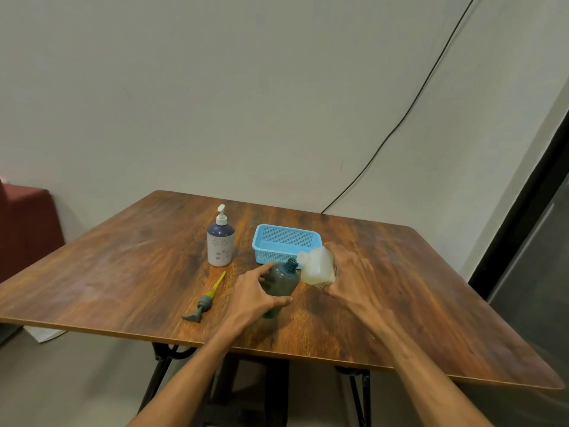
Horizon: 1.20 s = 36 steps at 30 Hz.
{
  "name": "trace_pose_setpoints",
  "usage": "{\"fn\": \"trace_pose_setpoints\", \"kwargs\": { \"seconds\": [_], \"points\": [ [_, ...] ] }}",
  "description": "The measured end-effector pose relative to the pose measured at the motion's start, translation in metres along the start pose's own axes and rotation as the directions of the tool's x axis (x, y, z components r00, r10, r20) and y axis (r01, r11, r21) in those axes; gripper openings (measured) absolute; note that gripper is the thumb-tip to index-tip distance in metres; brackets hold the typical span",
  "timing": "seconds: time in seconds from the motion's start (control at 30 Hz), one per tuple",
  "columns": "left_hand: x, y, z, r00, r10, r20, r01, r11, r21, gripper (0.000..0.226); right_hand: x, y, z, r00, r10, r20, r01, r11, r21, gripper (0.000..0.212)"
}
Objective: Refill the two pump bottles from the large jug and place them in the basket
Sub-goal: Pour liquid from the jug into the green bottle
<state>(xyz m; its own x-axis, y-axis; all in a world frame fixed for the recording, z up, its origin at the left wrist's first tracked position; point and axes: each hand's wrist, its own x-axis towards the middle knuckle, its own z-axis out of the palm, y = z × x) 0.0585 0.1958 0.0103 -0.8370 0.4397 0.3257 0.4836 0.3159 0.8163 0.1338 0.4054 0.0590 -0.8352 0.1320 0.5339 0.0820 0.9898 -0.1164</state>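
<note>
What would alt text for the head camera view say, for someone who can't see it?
A person's right hand tips a pale jug toward the open neck of a dark bottle held by the left hand on a wooden table. Behind stand a blue basket and a capped pump bottle; a removed pump lies left.
</note>
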Motion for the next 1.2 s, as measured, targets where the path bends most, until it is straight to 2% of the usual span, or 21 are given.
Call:
{"fn": "trace_pose_setpoints", "kwargs": {
  "seconds": [0.33, 0.5, 0.77, 0.93, 1.2],
  "points": [
    [-0.001, 0.001, 0.001, 1.000, -0.016, 0.005, 0.016, 1.000, 0.017, 0.087, -0.003, 0.000, -0.002, 1.000, 0.013, 0.027, -0.011, 0.999, -0.049, 0.072],
    [0.000, 0.000, 0.003, 0.999, -0.033, 0.012, 0.033, 0.999, 0.019, 0.090, 0.001, 0.002, -0.013, 0.986, -0.018, 0.164, 0.027, 0.998, -0.050, 0.074],
    [0.001, 0.000, 0.004, 0.999, -0.037, 0.015, 0.037, 0.999, 0.030, 0.090, -0.001, 0.000, -0.017, 0.990, -0.052, 0.133, 0.066, 0.992, -0.107, 0.072],
    [0.002, 0.000, 0.006, 0.999, -0.043, 0.020, 0.042, 0.999, 0.029, 0.091, -0.004, -0.004, -0.013, 0.999, 0.006, 0.043, -0.002, 0.996, -0.090, 0.076],
    [0.001, 0.002, 0.006, 1.000, -0.023, 0.000, 0.023, 0.999, 0.029, 0.086, -0.004, -0.006, -0.017, 0.999, -0.002, 0.034, 0.005, 0.995, -0.098, 0.077]
  ]
}}
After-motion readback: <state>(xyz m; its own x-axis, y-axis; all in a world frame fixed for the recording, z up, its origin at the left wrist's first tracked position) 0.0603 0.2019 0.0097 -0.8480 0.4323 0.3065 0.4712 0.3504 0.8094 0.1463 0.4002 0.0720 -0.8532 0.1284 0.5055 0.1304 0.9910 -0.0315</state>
